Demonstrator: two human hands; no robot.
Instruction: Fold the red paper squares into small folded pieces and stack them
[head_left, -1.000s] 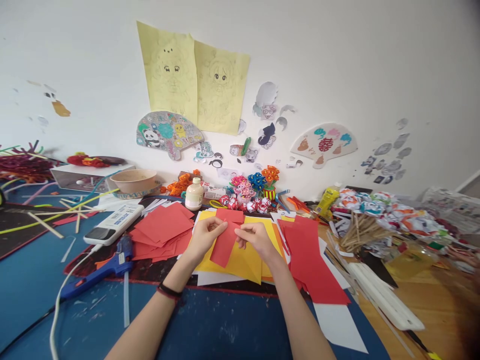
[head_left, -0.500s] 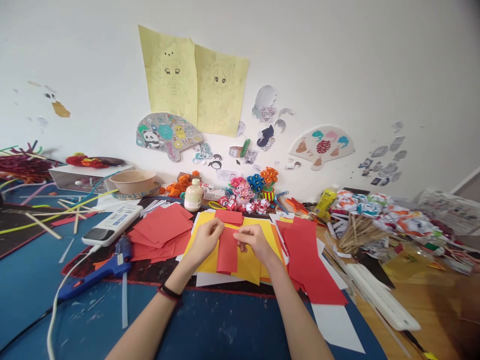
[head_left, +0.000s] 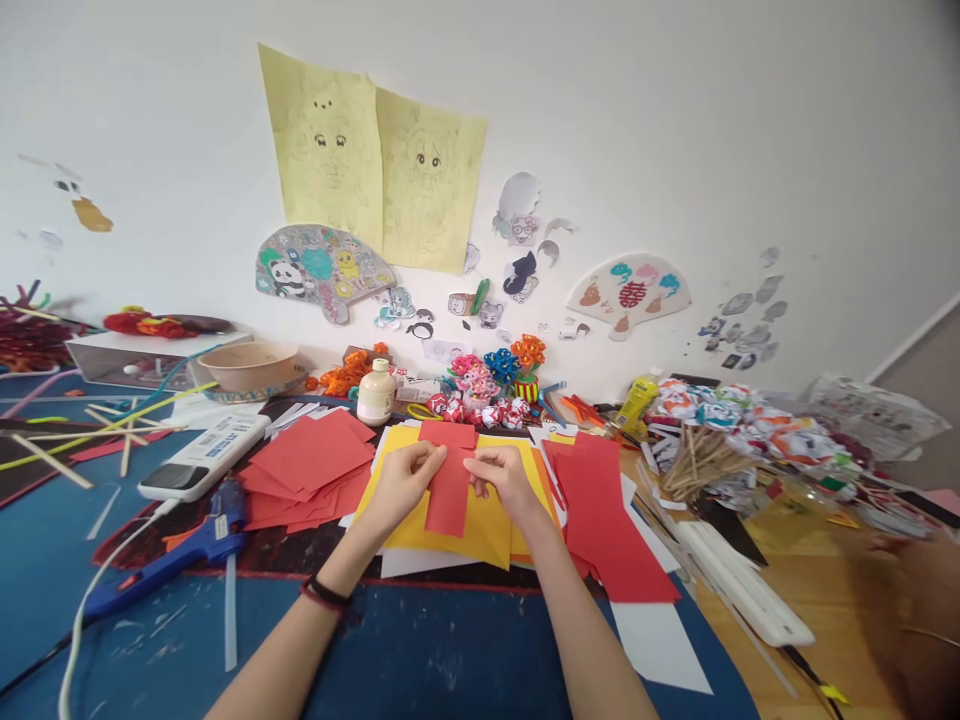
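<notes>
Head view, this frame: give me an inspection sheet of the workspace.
Surface: blue table, paint-flecked.
Job's things: red paper strip over yellow sheets.
Clutter: red paper pile, red strips, glue gun, bottle, paper flowers, sticks.
Grippers: left hand and right hand pinch the strip's upper part.
Cables: white cord from glue gun.
Surroundings: wall drawings, paper fans.
</notes>
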